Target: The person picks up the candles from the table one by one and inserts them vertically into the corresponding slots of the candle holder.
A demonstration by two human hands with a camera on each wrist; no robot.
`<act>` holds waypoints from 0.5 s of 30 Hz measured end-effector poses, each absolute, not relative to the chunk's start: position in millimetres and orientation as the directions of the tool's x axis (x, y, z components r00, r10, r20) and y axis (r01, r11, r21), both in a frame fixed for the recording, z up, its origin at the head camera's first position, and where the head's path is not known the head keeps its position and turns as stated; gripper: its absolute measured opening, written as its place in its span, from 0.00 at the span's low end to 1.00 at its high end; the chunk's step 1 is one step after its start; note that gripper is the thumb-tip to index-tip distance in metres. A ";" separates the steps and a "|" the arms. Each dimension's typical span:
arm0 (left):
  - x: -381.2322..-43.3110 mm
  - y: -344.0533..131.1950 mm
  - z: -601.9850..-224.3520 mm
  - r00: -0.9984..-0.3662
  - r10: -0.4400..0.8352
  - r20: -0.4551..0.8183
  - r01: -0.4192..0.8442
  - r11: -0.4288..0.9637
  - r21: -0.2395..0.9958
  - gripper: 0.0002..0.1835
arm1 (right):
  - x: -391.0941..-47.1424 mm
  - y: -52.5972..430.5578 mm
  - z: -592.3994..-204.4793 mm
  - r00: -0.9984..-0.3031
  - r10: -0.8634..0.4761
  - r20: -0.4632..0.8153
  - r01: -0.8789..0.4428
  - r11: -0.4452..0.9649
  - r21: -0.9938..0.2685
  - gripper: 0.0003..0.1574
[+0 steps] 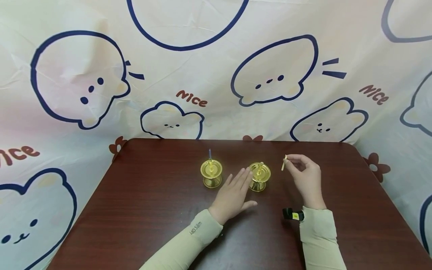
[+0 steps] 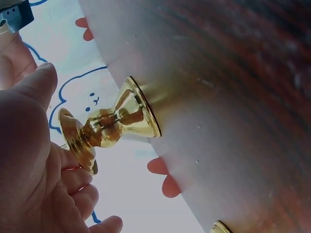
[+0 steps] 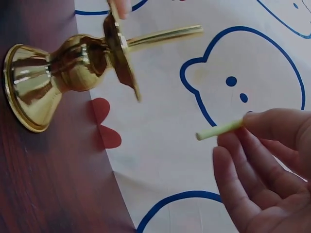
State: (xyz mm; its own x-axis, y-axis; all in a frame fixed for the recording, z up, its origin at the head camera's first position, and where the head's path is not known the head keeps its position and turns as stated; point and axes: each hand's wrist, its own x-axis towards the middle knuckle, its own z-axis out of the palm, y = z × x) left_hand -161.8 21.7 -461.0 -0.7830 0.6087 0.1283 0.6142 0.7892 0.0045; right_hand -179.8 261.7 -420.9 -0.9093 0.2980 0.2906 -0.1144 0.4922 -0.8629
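Observation:
Two brass candle holders stand upright on the table. In the left one (image 1: 211,176) a thin blue candle (image 1: 210,153) stands upright. The right one (image 1: 259,180) has a bare gold stem (image 3: 167,37) rising from its dish. My left hand (image 1: 233,197) reaches beside this right holder, its fingers extended and touching or nearly touching the dish rim (image 2: 77,145). Off to the right, my right hand (image 1: 306,179) pinches a small pale yellow candle (image 3: 218,130) between thumb and fingertips. That candle is apart from the holder.
A dark reddish-brown table (image 1: 152,210) lies under both hands. Behind it hangs a pale cloth (image 1: 216,71) with blue cartoon outlines, meeting the table's back edge. A small black device (image 1: 291,214) sits at my right wrist.

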 end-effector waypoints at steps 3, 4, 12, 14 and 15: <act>-161.4 21.9 -462.1 -0.782 0.610 0.130 0.616 0.788 0.010 0.50 | -178.9 257.4 -421.6 -0.895 0.327 0.304 -0.121 0.478 -0.870 0.13; -161.4 22.0 -462.3 -0.782 0.610 0.129 0.617 0.787 0.015 0.50 | -178.7 255.8 -421.7 -0.890 0.334 0.312 -0.127 0.474 -0.871 0.13; -161.8 21.9 -462.5 -0.783 0.607 0.137 0.614 0.789 0.015 0.51 | -179.9 242.6 -422.0 -0.846 0.348 0.404 -0.220 0.462 -0.859 0.12; -161.6 22.1 -462.7 -0.785 0.605 0.133 0.611 0.791 0.010 0.51 | -179.5 239.7 -422.1 -0.834 0.353 0.425 -0.236 0.468 -0.852 0.12; -161.3 22.1 -462.4 -0.787 0.603 0.131 0.609 0.793 0.009 0.51 | -179.4 238.6 -422.4 -0.829 0.356 0.431 -0.241 0.468 -0.850 0.12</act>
